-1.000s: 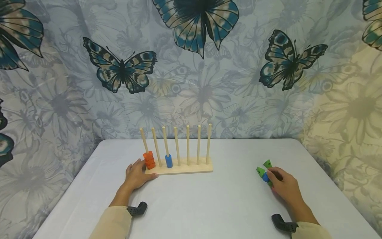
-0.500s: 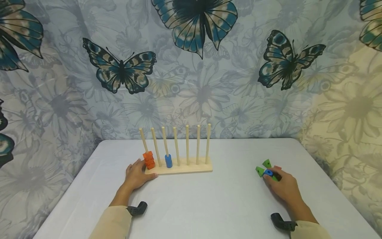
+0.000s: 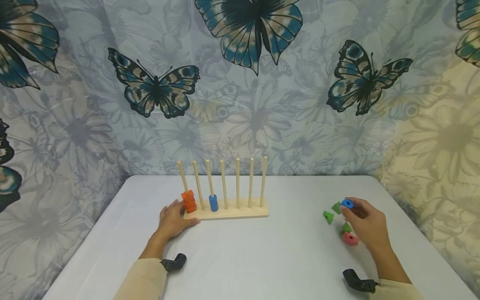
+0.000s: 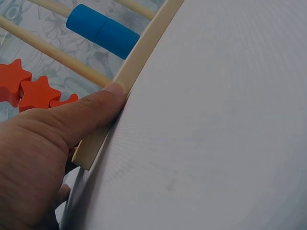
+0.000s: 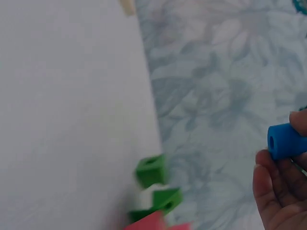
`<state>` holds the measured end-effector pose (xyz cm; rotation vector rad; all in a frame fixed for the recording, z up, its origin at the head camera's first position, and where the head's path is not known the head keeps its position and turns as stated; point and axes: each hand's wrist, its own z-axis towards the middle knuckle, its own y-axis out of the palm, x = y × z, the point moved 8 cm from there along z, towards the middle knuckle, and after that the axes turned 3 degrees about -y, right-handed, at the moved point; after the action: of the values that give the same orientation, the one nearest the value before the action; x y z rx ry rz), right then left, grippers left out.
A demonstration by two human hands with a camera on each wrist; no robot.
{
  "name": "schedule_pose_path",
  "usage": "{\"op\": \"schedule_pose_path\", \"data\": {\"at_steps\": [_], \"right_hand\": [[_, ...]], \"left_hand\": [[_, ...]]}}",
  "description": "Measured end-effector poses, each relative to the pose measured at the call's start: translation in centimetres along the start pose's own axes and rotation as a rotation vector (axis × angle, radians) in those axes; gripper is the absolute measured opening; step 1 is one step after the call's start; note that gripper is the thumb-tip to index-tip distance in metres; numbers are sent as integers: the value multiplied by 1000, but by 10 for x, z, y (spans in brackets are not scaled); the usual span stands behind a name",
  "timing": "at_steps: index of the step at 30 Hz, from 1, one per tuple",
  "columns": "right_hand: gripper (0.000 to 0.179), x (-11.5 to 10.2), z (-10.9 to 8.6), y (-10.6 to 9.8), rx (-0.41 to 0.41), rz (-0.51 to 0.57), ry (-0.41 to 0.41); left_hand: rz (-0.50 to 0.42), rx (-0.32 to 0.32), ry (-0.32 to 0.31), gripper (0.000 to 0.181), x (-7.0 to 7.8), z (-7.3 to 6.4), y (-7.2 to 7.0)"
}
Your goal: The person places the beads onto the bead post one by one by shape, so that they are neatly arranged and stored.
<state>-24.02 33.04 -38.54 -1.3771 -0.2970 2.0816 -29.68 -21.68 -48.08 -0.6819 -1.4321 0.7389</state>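
Note:
At its left end, the wooden peg stand (image 3: 240,212) is gripped by my left hand (image 3: 173,221); in the left wrist view the thumb (image 4: 96,110) lies along the base's edge. Orange star beads (image 3: 189,201) are stacked on the leftmost peg. Two blue cylinder beads (image 4: 102,31) sit on the third peg. My right hand (image 3: 369,223) pinches another blue cylinder bead (image 5: 284,141) between thumb and fingers, raised over the table, its hole showing. Below and beside that hand lie green triangular beads (image 3: 328,217) and a pinkish-red bead (image 3: 350,238).
A white table (image 3: 258,258) carries everything, with a butterfly-patterned cloth (image 3: 258,121) hanging behind its far edge. The other pegs (image 3: 238,183) of the stand are bare and upright. Dark wrist devices (image 3: 174,262) are strapped at both sleeves.
My right hand has picked up the blue bead from among the green ones and lifted it up and slightly right, uncovering the pinkish-red bead. The left hand stays at the stand.

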Motion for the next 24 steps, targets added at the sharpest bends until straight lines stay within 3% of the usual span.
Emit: {"op": "schedule_pose_path", "data": {"at_steps": [14, 24], "right_hand": [[32, -125, 14, 1, -52, 205, -212], [31, -204, 29, 30, -131, 361, -337]], "left_hand": [[4, -15, -4, 91, 1, 0, 2], [1, -10, -9, 89, -1, 1, 0]]}}
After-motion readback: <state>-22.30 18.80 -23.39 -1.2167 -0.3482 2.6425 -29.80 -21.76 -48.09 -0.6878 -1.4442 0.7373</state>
